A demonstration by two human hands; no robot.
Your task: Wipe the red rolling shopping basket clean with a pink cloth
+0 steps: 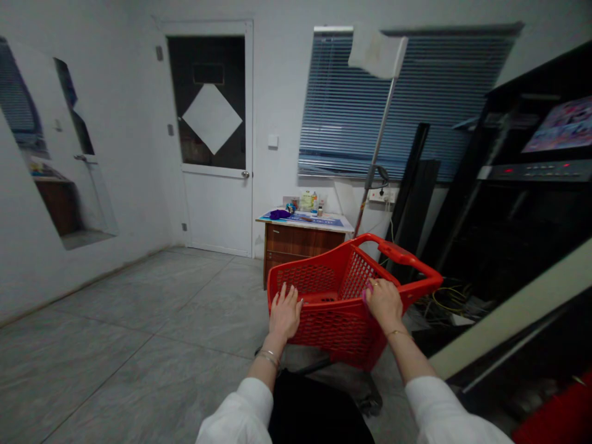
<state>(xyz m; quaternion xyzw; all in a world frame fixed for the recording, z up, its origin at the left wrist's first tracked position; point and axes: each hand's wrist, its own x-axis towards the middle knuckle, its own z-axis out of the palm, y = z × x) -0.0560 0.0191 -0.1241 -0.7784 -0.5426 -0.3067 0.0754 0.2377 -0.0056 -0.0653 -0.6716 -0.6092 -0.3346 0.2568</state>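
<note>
A red plastic shopping cart (330,336) with lattice sides stands in front of me on dark legs and casters. My left hand (285,313) rests over the near rim at the cart's left end, its fingers stretched out and holding nothing. Near the handle end, my right hand (385,302) is closed on a small pink item (367,293) against the same rim. Most of that item is hidden by the fingers, so its kind cannot be made out. The cart's red handle (409,258) rises to the right, with neither hand on it.
Behind the cart is a brown drawer cabinet (300,243) with a purple cloth (280,214) and small bottles on top. A white flag (374,54) on a pole leans there. Black racks (499,222) and cables fill the right; a white door (215,209) and mirror (78,197) are left.
</note>
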